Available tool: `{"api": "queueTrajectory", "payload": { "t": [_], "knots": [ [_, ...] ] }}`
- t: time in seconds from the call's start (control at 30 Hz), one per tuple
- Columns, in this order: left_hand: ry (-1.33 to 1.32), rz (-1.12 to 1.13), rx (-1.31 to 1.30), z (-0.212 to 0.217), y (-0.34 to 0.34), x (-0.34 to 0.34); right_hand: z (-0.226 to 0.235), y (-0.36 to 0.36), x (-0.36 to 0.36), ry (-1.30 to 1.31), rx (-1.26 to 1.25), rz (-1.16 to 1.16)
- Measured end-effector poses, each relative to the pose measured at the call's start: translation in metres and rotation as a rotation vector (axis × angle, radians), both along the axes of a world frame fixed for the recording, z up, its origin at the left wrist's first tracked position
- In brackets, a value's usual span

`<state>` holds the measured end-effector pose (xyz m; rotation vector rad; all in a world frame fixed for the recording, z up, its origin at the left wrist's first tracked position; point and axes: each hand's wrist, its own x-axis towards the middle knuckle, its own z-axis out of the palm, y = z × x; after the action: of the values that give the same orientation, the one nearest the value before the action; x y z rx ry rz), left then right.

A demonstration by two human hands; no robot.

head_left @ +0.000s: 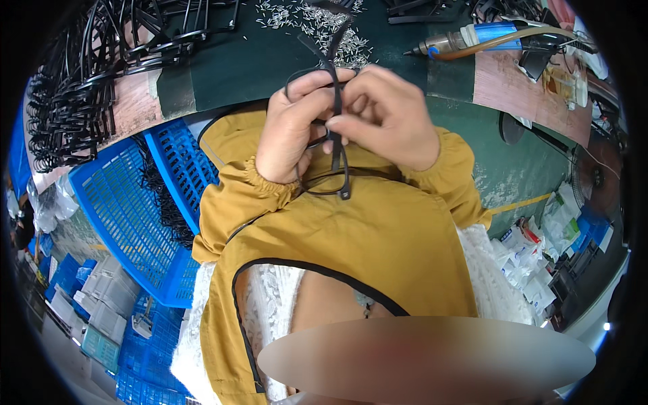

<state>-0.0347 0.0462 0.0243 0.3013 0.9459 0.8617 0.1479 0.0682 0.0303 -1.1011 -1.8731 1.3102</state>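
Just in front of my body I hold a black glasses frame (pixel 336 156) over my lap, at the near edge of the bench. My left hand (pixel 289 131) is closed around one side of it, and a thin rim shows past the fingers. From the other side my right hand (pixel 395 118) has thumb and forefinger pinched against the dark upright arm of the frame. Whether a small part sits in that pinch is hidden. Just beyond my fingers, many small silver pins (pixel 347 48) lie scattered on the dark green mat (pixel 233 64).
Black glasses frames (pixel 74 108) are piled along the bench at left. A blue-bodied powered screwdriver (pixel 466 42) with a brown hose lies at far right. Blue plastic baskets (pixel 125 223), one with black parts, stand low at my left. Plastic bags (pixel 533 263) lie at lower right.
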Motion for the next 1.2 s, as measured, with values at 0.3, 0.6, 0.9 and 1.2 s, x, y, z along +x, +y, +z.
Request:
{"api": "queueTrajectory", "payload": {
  "t": [0.3,0.6,0.9,1.2],
  "knots": [
    [0.013,0.459,0.216,-0.003,0.006,-0.007,0.033,-0.002,0.02,0.426,0.086,-0.19],
    [0.275,0.414,0.951,-0.057,-0.01,0.016,-0.038,-0.011,0.022,0.246,-0.032,-0.541],
    [0.512,0.284,1.202,-0.081,-0.031,0.012,-0.035,-0.007,0.013,0.307,-0.06,-0.607],
    [0.372,0.347,1.051,-0.061,-0.027,0.019,-0.038,-0.011,0.016,0.205,0.034,-0.561]
  ]
}}
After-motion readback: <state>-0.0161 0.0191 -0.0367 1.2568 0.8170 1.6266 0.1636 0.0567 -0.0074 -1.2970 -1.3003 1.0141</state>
